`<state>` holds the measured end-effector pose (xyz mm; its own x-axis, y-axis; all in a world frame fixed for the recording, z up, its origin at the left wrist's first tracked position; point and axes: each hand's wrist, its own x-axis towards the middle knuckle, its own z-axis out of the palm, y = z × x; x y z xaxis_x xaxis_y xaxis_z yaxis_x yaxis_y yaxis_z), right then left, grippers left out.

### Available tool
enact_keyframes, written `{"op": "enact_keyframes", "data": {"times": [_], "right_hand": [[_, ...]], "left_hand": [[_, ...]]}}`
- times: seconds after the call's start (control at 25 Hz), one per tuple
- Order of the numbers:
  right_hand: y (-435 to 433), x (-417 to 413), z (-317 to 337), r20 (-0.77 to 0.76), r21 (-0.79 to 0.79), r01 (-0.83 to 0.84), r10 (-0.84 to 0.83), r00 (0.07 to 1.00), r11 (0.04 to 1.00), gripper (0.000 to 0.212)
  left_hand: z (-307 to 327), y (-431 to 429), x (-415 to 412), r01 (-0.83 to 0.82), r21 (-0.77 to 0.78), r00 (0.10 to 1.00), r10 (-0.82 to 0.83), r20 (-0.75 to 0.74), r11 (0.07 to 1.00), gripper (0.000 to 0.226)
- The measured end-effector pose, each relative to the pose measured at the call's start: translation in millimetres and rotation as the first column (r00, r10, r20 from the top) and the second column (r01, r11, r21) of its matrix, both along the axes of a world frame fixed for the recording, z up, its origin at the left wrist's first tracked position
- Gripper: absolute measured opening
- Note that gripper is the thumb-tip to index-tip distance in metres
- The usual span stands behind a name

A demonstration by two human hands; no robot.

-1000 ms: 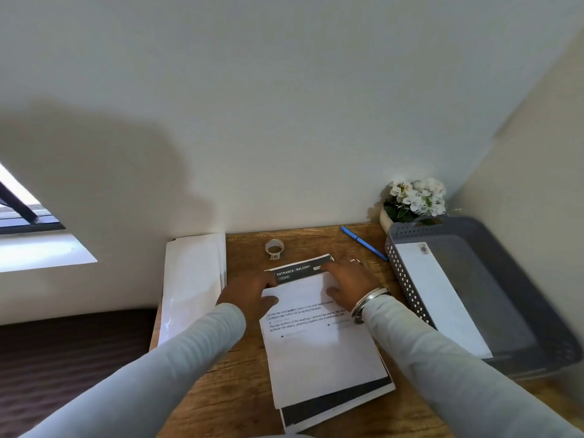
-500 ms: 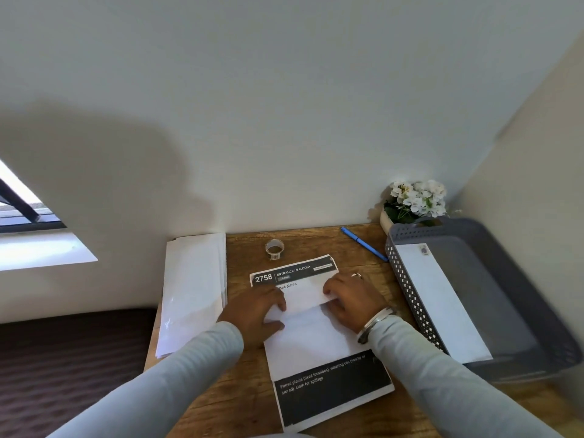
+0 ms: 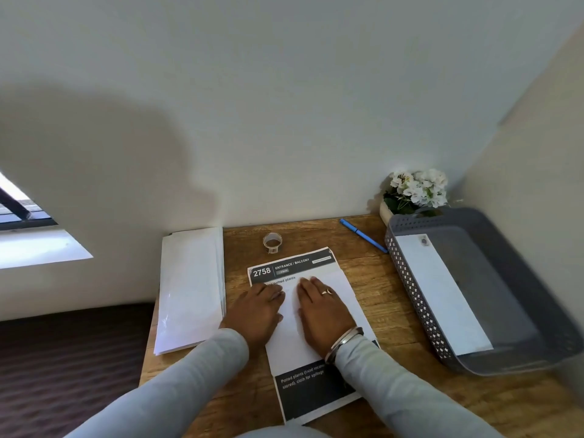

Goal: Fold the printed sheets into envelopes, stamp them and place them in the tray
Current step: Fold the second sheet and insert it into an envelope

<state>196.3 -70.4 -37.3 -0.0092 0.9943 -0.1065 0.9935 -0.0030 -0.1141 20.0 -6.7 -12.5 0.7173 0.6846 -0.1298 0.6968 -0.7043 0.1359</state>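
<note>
Sheet (image 3: 289, 349): on the table (image 3: 373, 298) right before the person, with a white flap folded over its middle and dark printed bands showing below and above it. I cannot tell whether more sheets lie under it.
Stage: apparently the first fold of this sheet, being pressed flat. Further folding, the envelope, the stamp and the tray are all yet to come.
Left hand (image 3: 259, 311): palm down on the flap's left part, fingers straight and together, pointing away, gripping nothing.
Right hand (image 3: 322, 308): flat just beside the left, palm down on the flap, fingertips near the header, holding nothing.
Envelopes (image 3: 189, 289): a white stack left of the sheet, just beside the left hand, untouched.
Tray (image 3: 410, 279): on the right, holding one envelope (image 3: 442, 298) with a stamp at its far end, so at least one piece looks finished.
Roll (image 3: 272, 242): small, beyond the sheet, perhaps the stamps.
Pen (image 3: 363, 235): blue, near the far edge.
Flowers (image 3: 417, 191): white, in the corner behind the tray.
</note>
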Motion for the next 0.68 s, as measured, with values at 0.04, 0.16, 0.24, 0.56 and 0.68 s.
{"op": "enact_keyframes", "data": {"times": [0.04, 0.16, 0.24, 0.56, 0.68], "right_hand": [[1, -6, -1, -0.001, -0.014, -0.012, 0.012, 1.0, 1.0, 0.059], [1, 8, 3, 0.013, -0.019, 0.004, -0.004, 1.0, 1.0, 0.062], [-3, 37, 8, 0.027, 0.002, 0.1, -0.1, 0.995, 0.995, 0.064], [-9, 69, 16, 0.032, -0.028, 0.209, -0.208, 0.978, 0.978, 0.058], [-10, 70, 18, 0.019, -0.046, 0.215, -0.214, 0.977, 0.976, 0.057]], "left_hand": [[-1, 0, 1, -0.014, -0.011, 1.0, 0.014, 0.005, 1.0, 0.053], [2, 0, 1, -0.012, -0.006, 1.0, 0.011, -0.016, 1.0, 0.054], [2, 0, 1, -0.014, -0.032, 1.0, 0.013, -0.018, 0.999, 0.054], [4, 3, 41, 0.012, 0.104, 0.994, 0.0, -0.112, 0.994, 0.056], [8, 9, 63, 0.056, 0.119, 0.988, -0.038, -0.15, 0.991, 0.057]]}}
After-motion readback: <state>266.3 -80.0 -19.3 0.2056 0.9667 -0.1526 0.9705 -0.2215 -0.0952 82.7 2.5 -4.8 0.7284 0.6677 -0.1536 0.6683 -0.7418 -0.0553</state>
